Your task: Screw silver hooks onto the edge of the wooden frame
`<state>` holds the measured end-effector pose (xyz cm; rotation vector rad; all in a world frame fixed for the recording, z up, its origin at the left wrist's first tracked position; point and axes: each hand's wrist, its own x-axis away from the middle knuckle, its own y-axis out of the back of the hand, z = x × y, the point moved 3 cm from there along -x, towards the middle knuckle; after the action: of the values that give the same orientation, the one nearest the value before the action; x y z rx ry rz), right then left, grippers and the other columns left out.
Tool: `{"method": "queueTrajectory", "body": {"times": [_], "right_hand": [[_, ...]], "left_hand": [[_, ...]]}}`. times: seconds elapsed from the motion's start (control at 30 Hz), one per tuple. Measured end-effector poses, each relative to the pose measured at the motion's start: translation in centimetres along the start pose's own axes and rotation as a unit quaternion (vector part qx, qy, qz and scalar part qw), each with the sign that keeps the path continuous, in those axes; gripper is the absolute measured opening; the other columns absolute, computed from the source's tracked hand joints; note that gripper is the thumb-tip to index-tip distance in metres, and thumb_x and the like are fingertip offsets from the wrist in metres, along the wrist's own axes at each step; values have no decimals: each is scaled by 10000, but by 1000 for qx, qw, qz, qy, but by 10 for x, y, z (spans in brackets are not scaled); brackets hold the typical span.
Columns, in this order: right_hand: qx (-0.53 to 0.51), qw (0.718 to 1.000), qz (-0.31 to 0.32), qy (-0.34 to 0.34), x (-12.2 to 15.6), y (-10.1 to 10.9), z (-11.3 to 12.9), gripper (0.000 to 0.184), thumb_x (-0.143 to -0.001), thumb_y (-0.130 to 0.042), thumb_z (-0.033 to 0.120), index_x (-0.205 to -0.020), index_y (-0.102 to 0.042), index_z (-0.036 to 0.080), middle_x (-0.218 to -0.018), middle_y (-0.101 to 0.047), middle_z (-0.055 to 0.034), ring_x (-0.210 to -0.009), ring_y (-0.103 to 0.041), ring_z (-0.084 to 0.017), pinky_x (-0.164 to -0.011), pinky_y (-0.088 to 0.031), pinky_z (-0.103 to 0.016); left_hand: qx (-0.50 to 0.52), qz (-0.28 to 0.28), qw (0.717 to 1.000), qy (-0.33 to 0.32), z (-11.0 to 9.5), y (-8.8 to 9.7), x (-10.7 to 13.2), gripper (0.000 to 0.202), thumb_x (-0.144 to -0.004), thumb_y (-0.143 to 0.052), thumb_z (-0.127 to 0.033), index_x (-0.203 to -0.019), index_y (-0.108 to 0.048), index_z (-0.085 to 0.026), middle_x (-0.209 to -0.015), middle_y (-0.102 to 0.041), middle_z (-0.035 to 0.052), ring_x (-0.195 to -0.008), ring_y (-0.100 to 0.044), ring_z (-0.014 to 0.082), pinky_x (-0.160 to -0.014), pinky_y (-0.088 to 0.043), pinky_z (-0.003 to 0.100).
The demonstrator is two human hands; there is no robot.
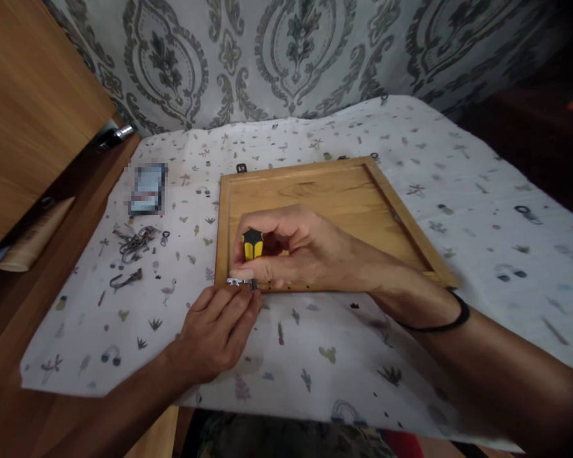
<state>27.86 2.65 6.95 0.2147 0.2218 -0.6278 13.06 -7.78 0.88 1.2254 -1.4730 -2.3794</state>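
Note:
My right hand (296, 251) is closed around a yellow-and-black screwdriver (253, 243), its handle tilted up and its tip hidden by the fingers. Under it, a small shiny metal fitting (239, 281) sits at the near left corner of a framed wooden panel (223, 222). The fingers of my left hand (222, 327) press together on that fitting from the near side, covering part of it. Small dark holes run along the panel's near edge, to the right of the fitting. A dark metal tab (241, 168) sticks out from the panel's far edge.
To the left lie a pile of metal fittings (138, 243), one separate hook-shaped piece (127, 278) and a blurred-out phone (148, 189). A white printed cloth (286, 356) covers the table. Wooden furniture (38, 89) borders the left side; patterned fabric (239, 57) hangs behind.

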Motion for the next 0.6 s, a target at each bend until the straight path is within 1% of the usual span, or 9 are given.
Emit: {"method": "queueTrajectory", "body": {"times": [0.1, 0.2, 0.3, 0.37, 0.43, 0.5, 0.6], "right_hand": [[-40, 999, 27, -20, 1, 0, -2, 297, -917, -748, 384, -813, -599, 149, -676, -523, 63, -562, -507, -54, -516, -407, -187], [-37, 998, 30, -33, 1, -2, -4, 347, -894, -767, 416, -764, -564, 167, -617, -484, 77, -525, -521, -66, -480, -398, -190], [4, 1000, -18, -9, -1, -4, -5, 446, -850, -800, 465, -690, -485, 193, -562, -441, 84, -506, -467, -69, -455, -344, -196], [35, 998, -59, 13, -2, -5, -7, 510, -827, -814, 491, -661, -424, 207, -567, -431, 77, -531, -426, -73, -462, -313, -204], [63, 994, -81, 23, -3, -5, -7, 536, -814, -821, 502, -656, -400, 211, -582, -420, 72, -560, -398, -78, -474, -290, -212], [80, 993, -78, 25, -3, -5, -6, 510, -821, -817, 494, -669, -427, 204, -595, -421, 72, -573, -381, -77, -484, -280, -215], [88, 995, -41, 21, -2, -3, 0, 390, -869, -784, 448, -752, -531, 175, -643, -476, 65, -575, -388, -68, -495, -290, -213]], "left_hand": [[-2, 3, 1000, -3, 0, 0, 0, 188, -959, -597, -76, -1124, -672, -28, -967, -770, 148, -893, -671, 260, -712, -477, 373], [-2, 4, 1000, -5, 0, 1, 0, 191, -955, -606, -82, -1124, -671, -21, -980, -766, 160, -892, -672, 261, -706, -468, 371], [1, 1, 1000, -5, 0, 0, 0, 189, -946, -622, -84, -1113, -672, -8, -978, -767, 165, -882, -673, 272, -715, -468, 382], [2, -4, 1000, -4, 0, 0, 0, 179, -954, -613, -85, -1107, -673, -13, -970, -770, 158, -877, -672, 271, -718, -473, 384], [5, -6, 1000, 0, 0, 0, -1, 175, -960, -605, -83, -1107, -673, -17, -964, -771, 152, -870, -668, 267, -717, -477, 383], [9, -5, 1000, 3, 0, 0, -1, 179, -953, -615, -79, -1109, -673, -14, -966, -771, 151, -868, -664, 269, -719, -478, 385], [6, 0, 1000, 2, 0, 0, 0, 181, -953, -620, -82, -1110, -677, -12, -970, -771, 149, -866, -659, 270, -725, -474, 386]]}}
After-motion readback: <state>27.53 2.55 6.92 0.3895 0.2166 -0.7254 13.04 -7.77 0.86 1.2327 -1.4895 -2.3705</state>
